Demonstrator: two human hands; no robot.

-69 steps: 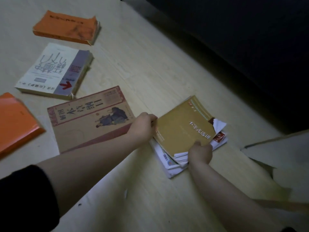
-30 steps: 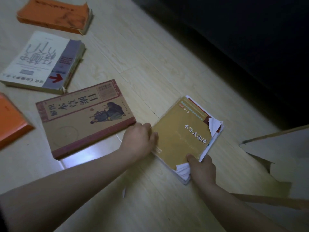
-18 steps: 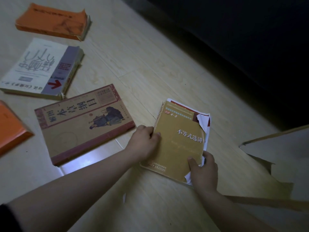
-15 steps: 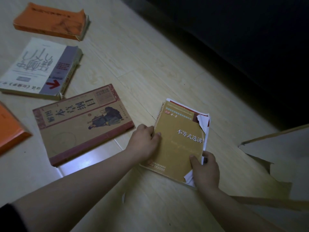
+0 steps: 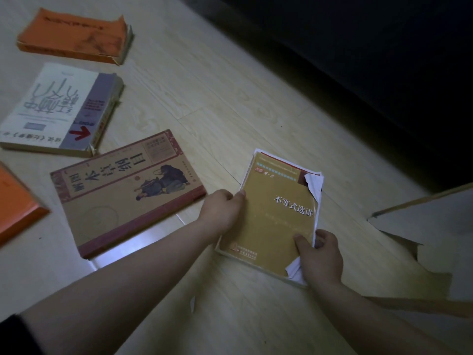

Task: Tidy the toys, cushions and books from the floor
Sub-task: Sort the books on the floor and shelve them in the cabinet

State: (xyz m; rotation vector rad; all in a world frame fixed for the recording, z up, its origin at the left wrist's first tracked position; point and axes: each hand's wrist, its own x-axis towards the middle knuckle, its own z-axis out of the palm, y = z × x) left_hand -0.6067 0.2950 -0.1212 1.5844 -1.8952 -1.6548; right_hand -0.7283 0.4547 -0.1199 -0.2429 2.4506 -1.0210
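Floor [image 5: 230, 103] of pale wood planks fills most of the view, with dark furniture [image 5: 371, 60] along its far right side. Torn cardboard [image 5: 435, 242] lies at the right edge. A large brown illustrated book [image 5: 122, 193] lies flat left of centre, a white-and-grey book [image 5: 58, 108] beyond it, an orange book [image 5: 74, 37] farther off, and another orange book [image 5: 15, 203] at the left edge. A yellow paperback stack [image 5: 276, 216] with torn covers rests on the floor; the left hand [image 5: 222, 211] grips its left edge, the right hand [image 5: 320, 257] pinches its lower right corner, fingers closed on it.
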